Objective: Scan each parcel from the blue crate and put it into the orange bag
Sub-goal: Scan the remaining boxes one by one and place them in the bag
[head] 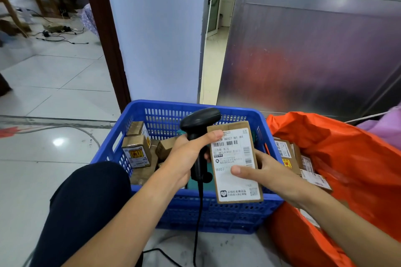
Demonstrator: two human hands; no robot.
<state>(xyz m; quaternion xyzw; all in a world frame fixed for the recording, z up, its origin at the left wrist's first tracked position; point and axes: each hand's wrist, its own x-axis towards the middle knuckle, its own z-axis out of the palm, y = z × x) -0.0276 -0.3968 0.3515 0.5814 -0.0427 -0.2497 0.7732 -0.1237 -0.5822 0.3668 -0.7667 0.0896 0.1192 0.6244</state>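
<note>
The flat brown cardboard parcel with a white shipping label (pixel 235 162) is held, label towards us, above the near rim of the blue slotted plastic crate (pixel 217 201). Our right grip (pixel 267 171) pinches it from three o'clock, thumb on the label and fingers behind. Our left grip (pixel 184 156) is curled round the handle of the black handheld barcode scanner (pixel 200 121), just at the parcel's ten o'clock. Its thumb tip lies on the parcel's upper corner.

We judge the task to be partway through. This parcel is at the scanning step, though we cannot tell whether it has been read, since the scanner's head does not face the label. It is not yet bagged.

The orange plastic bag (pixel 351 158) stands open at the crate's three o'clock, and we count at least three labelled cardboard parcels (pixel 284 154) already in it. In the crate, at the held parcel's nine o'clock, we count three small taped brown boxes (pixel 136 154) plainly. There is more cardboard beneath them that we cannot separate, so several are left.

Otherwise there is one parcel in hand, one scanner, one crate and one bag. The scanner's black cable (pixel 199 212) hangs towards six o'clock, down to the tiled floor (pixel 54 104).
</note>
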